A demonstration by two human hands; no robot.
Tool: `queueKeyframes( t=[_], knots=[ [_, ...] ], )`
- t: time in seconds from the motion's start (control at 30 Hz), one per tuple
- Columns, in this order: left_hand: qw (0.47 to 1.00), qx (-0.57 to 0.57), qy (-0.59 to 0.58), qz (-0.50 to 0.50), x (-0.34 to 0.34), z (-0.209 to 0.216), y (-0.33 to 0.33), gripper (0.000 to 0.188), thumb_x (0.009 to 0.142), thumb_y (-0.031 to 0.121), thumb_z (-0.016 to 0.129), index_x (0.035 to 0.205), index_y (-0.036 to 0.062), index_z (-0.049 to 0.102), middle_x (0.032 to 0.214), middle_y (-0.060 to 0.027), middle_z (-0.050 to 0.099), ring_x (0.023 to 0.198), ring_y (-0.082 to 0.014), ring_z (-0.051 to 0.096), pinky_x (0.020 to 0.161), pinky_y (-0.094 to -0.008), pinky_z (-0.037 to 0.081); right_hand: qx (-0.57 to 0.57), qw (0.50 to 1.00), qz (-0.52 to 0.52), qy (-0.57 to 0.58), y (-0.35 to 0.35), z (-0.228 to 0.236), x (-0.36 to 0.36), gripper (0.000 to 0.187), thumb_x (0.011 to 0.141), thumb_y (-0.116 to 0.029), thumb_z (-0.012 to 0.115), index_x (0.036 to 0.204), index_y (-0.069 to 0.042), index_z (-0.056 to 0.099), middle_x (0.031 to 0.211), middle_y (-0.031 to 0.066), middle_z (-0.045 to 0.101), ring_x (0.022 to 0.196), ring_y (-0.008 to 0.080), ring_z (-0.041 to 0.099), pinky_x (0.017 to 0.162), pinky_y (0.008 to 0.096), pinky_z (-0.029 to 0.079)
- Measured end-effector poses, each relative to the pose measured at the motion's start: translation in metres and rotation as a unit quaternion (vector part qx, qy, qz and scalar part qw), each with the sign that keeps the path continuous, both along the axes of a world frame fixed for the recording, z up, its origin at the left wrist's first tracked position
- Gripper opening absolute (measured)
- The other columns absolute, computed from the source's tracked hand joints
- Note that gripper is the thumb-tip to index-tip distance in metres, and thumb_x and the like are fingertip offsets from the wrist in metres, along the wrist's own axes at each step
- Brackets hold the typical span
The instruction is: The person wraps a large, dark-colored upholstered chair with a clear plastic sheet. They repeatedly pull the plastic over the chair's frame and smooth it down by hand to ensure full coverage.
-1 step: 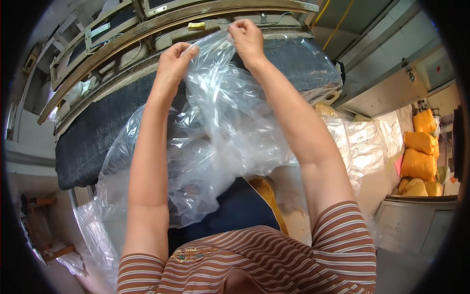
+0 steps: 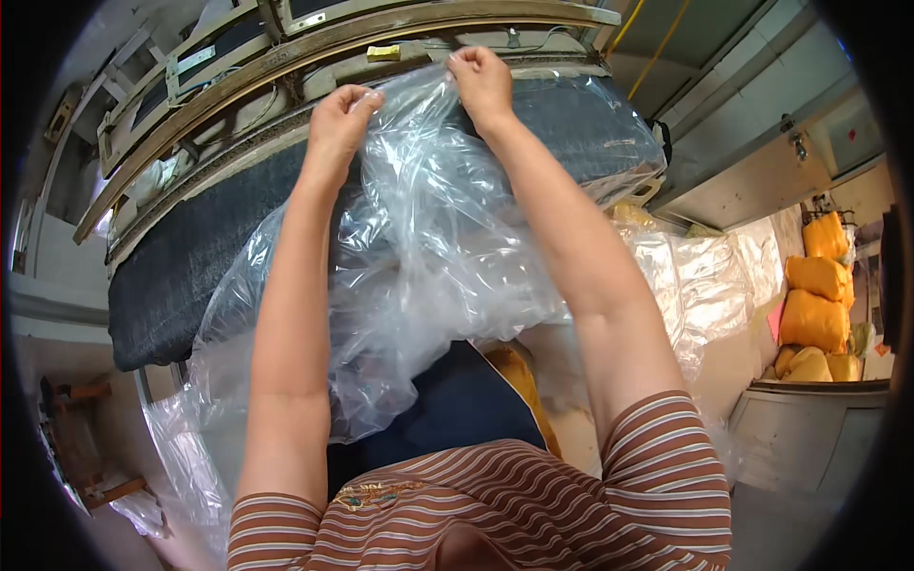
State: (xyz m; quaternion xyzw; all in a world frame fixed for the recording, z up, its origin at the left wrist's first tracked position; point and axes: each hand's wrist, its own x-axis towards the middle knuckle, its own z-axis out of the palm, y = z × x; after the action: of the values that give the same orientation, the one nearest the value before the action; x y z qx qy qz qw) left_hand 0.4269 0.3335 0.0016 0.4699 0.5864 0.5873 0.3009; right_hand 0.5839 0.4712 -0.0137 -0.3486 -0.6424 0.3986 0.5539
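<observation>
Two hands, the left hand (image 2: 335, 126) and the right hand (image 2: 486, 90), pinch one clear plastic sheet (image 2: 428, 205) at upper centre; it drapes through mid-frame. One small yellow block (image 2: 384, 53) sits at top centre, two yellow cords (image 2: 659, 49) upper right.

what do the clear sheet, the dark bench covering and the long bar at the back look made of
The clear sheet: thin glossy plastic film, see-through with sharp highlights and crinkles. The dark bench covering: probably heavy fabric, matte and worn-looking. The long bar: likely wood, brown and dull, though painted metal isn't ruled out.
</observation>
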Motion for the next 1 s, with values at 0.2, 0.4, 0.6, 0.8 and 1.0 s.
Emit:
queueKeyframes(
  t=[0.2, 0.4, 0.6, 0.8, 1.0],
  knots=[
    [0.960, -0.017, 0.165, 0.224, -0.018, -0.025, 0.022, 0.028, 0.079, 0.034, 0.064, 0.088, 0.0073, 0.070, 0.083, -0.0147, 0.069, 0.079, -0.0305, 0.065, 0.072, -0.0379, 0.048, 0.048, 0.986, -0.141, -0.075, 0.000, -0.015, -0.022, 0.018, 0.075, -0.020, 0.071, 0.079, -0.003, 0.070, 0.074, 0.0080, 0.067, 0.067, 0.0151, 0.061, 0.066, 0.0282, 0.047],
    [0.915, -0.060, 0.294, 0.271, -0.009, -0.009, 0.037, 0.030, 0.081, 0.037, 0.063, 0.084, 0.0086, 0.072, 0.081, -0.0156, 0.068, 0.079, -0.0347, 0.065, 0.071, -0.0403, 0.049, 0.080, 0.964, -0.216, -0.132, 0.020, -0.020, -0.027, 0.016, 0.072, -0.018, 0.070, 0.075, -0.004, 0.064, 0.077, 0.0105, 0.061, 0.072, 0.0273, 0.060, 0.070, 0.0362, 0.047],
    [0.849, -0.117, 0.443, 0.264, -0.015, 0.001, 0.047, 0.039, 0.082, 0.043, 0.062, 0.079, 0.0055, 0.073, 0.077, -0.0196, 0.067, 0.077, -0.0367, 0.065, 0.071, -0.0432, 0.051, 0.071, 0.933, -0.287, -0.206, 0.019, -0.016, -0.029, 0.025, 0.073, -0.016, 0.065, 0.090, -0.005, 0.049, 0.097, 0.0143, 0.051, 0.094, 0.0343, 0.054, 0.084, 0.0439, 0.042],
    [0.860, -0.165, 0.443, 0.195, -0.017, 0.012, 0.037, 0.044, 0.084, 0.043, 0.062, 0.079, 0.0001, 0.072, 0.079, -0.0228, 0.067, 0.080, -0.0382, 0.066, 0.074, -0.0443, 0.051, 0.030, 0.926, -0.310, -0.213, 0.022, -0.013, -0.027, 0.024, 0.077, -0.020, 0.059, 0.090, -0.003, 0.048, 0.101, 0.0161, 0.049, 0.099, 0.0351, 0.051, 0.089, 0.0470, 0.039],
    [0.860, -0.188, 0.431, 0.200, -0.020, 0.017, 0.032, 0.049, 0.086, 0.048, 0.055, 0.078, 0.0031, 0.072, 0.077, -0.0220, 0.066, 0.080, -0.0380, 0.065, 0.074, -0.0450, 0.050, 0.012, 0.943, -0.302, -0.136, 0.023, -0.011, -0.024, 0.025, 0.085, -0.026, 0.051, 0.090, -0.002, 0.047, 0.101, 0.0183, 0.049, 0.097, 0.0376, 0.051, 0.087, 0.0479, 0.039]
  ],
)
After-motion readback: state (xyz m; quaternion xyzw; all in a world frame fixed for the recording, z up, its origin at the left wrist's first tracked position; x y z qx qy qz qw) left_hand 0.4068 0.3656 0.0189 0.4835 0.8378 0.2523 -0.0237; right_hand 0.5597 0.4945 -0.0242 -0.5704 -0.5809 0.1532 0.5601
